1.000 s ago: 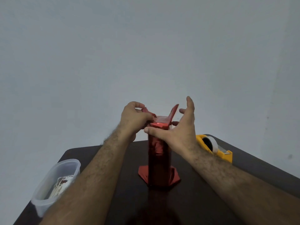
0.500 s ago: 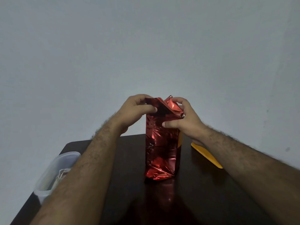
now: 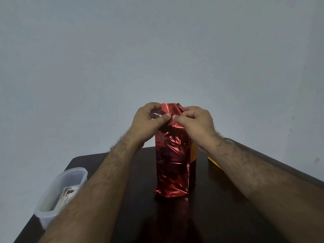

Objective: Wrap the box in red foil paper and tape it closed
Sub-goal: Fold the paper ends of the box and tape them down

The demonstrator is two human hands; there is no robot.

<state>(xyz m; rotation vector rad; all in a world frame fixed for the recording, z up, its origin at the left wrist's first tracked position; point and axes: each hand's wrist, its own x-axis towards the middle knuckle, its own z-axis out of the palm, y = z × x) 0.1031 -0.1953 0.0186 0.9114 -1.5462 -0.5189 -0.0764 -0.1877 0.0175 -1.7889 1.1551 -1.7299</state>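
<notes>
A tall box wrapped in crinkled red foil paper (image 3: 172, 162) stands upright on the dark table (image 3: 219, 207). An orange strip of the box (image 3: 193, 151) shows at its right edge. My left hand (image 3: 149, 120) and my right hand (image 3: 194, 121) meet at the top of the box, thumbs almost touching. Each pinches the loose foil there between thumb and curled fingers. A small pale scrap, possibly tape, shows inside my left hand.
A clear plastic tub (image 3: 59, 192) with something pale inside sits at the table's left edge. A yellow object (image 3: 214, 163) lies behind my right forearm, mostly hidden. A plain grey wall fills the background.
The box turned so a broad foil face shows, and the flared base seen a second ago is gone. Both hands moved together onto the foil top. The yellow tape dispenser became mostly hidden.
</notes>
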